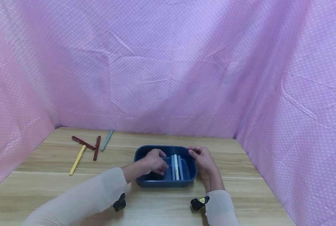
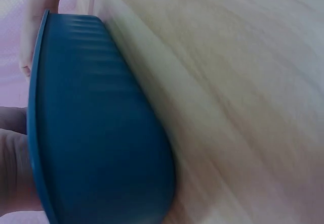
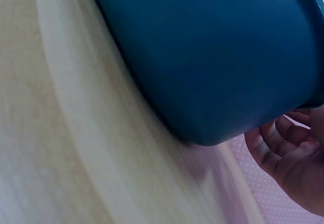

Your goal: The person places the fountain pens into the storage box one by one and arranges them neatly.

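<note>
A dark blue container [image 1: 165, 184] stands on the table. Inside its right part, a blue pen [image 1: 173, 168], a cream pen [image 1: 176, 168] and another blue pen [image 1: 180, 168] lie side by side. My left hand [image 1: 156, 161] reaches over the near rim into the container, fingers spread and pointing toward the pens; no object shows in it. In the left wrist view the container wall [image 2: 96, 118] hides most of that hand [image 2: 17, 168]. With my right hand [image 1: 203, 158] I grip the back right corner of the rim, thumb at the inner side, other fingers [image 3: 271, 145] outside.
On the table's left side lie a dark red pen [image 1: 83, 142], a second dark red pen [image 1: 97, 148], a yellow pen [image 1: 77, 160] and a grey-blue pen [image 1: 107, 140]. Pink dotted cloth [image 1: 168, 94] hangs behind the table and at both sides.
</note>
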### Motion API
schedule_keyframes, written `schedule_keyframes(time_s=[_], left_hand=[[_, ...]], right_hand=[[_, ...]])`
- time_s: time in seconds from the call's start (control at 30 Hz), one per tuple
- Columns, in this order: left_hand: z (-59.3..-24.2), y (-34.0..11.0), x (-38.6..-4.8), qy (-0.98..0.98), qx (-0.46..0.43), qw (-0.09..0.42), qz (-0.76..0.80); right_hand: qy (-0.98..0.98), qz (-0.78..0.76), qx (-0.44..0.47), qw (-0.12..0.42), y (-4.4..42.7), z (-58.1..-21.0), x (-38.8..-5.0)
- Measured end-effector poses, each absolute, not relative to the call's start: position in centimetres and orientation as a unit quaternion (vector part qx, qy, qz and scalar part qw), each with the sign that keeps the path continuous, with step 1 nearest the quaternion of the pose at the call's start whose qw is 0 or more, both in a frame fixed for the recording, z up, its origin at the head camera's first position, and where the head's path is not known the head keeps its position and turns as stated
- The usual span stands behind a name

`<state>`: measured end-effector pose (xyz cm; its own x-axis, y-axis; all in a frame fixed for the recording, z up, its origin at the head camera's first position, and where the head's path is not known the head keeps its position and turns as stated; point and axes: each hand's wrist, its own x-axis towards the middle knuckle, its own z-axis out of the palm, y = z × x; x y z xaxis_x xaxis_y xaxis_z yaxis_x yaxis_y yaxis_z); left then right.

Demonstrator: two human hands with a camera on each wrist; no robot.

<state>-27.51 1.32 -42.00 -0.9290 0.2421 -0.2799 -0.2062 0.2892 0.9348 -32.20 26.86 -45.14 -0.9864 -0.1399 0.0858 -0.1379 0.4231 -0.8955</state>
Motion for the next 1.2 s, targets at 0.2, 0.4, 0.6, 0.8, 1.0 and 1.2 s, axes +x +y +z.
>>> schedule_keyframes(time_s=[0.2, 0.4, 0.6, 0.8, 1.0, 1.2], left_hand=[[-41.4, 0.3, -27.9, 0.786, 0.014, 0.176, 0.592], [-40.9, -0.7, -28.5, 0.790, 0.018, 0.158, 0.592], [-40.3, -1.8, -28.7, 0.793, 0.021, 0.135, 0.594], [-39.7, -3.2, -29.0, 0.802, 0.019, 0.127, 0.584], [-39.3, -4.6, -29.4, 0.804, 0.017, 0.124, 0.582], [-39.1, -5.8, -29.6, 0.804, 0.011, 0.128, 0.581]], right_hand=[[0.844, -0.530, -0.083, 0.005, 26.9, -45.0, -32.2], [0.845, -0.528, -0.083, -0.001, 27.0, -45.0, -32.3], [0.848, -0.524, -0.078, -0.004, 26.9, -45.1, -32.2], [0.844, -0.529, -0.091, -0.011, 26.7, -44.8, -32.0], [0.844, -0.528, -0.088, -0.010, 26.6, -44.7, -31.9], [0.843, -0.530, -0.091, -0.008, 26.6, -44.8, -31.9]])
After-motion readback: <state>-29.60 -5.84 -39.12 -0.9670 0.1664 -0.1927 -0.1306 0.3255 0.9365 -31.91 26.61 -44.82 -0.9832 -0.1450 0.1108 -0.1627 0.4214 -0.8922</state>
